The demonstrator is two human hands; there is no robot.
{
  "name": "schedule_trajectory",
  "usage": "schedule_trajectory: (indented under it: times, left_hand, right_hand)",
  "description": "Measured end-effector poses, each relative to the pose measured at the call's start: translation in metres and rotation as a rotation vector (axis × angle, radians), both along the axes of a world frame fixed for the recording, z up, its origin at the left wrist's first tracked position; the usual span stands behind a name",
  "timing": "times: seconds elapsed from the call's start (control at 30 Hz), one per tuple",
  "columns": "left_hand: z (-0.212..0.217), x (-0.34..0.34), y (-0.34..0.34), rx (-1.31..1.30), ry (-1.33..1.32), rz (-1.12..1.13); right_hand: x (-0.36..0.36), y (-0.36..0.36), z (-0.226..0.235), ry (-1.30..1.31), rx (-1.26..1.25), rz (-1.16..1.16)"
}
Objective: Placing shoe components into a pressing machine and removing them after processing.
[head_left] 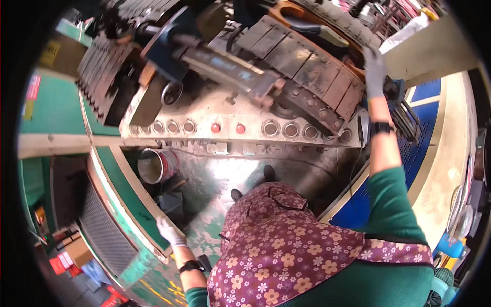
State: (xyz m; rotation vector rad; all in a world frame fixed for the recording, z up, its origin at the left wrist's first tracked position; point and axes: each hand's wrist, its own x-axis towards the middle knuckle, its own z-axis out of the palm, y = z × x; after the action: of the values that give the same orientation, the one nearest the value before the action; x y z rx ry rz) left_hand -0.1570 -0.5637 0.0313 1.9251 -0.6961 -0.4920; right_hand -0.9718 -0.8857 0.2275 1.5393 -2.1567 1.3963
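My left hand [170,233], in a pale glove, is low at the left beside the cream-edged green panel [134,197]. Its fingers look stretched out, and I see nothing in them. Far to the right, my right hand [375,69], also gloved, reaches to the end of a metal machine bed [312,66] made of several worn plates. Its fingers extend beside an orange curved frame [285,11]; whether they touch it I cannot make out. A blue and metal arm-like unit [225,66] crosses the machine in front of me, blurred.
A cream control panel [227,134] with two red buttons and several round fittings spans the front. Below it stand a bucket [152,166] and a hanging cable [354,171]. Blue perforated panels [424,130] line the right. A dark mesh panel [107,233] is at left.
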Motion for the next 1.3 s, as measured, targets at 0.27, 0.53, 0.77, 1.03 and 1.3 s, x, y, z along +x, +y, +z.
schedule_trajectory:
  times: [0.27, 0.53, 0.77, 1.03, 1.3]
  left_hand:
    - [0.036, 0.178, 0.079, 0.739, -0.845, 0.186]
    - [0.020, 0.199, 0.083, 0.670, -0.966, 0.085]
    - [0.023, 0.201, 0.091, 0.664, -0.881, 0.106]
    - [0.041, 0.186, 0.081, 0.569, -0.931, 0.146]
    - [0.018, 0.206, 0.076, 0.619, -0.906, 0.087]
  right_hand:
    - [0.217, 0.249, -0.114, -0.583, 0.212, 0.123]
    - [0.285, 0.496, -0.197, -0.971, 0.930, -0.058]
    - [0.328, 0.549, -0.180, -1.002, 1.260, -0.153]
    - [0.331, 0.519, -0.239, 0.020, 0.720, 0.802]
    - [0.340, 0.475, -0.241, 0.141, 1.128, 0.861]
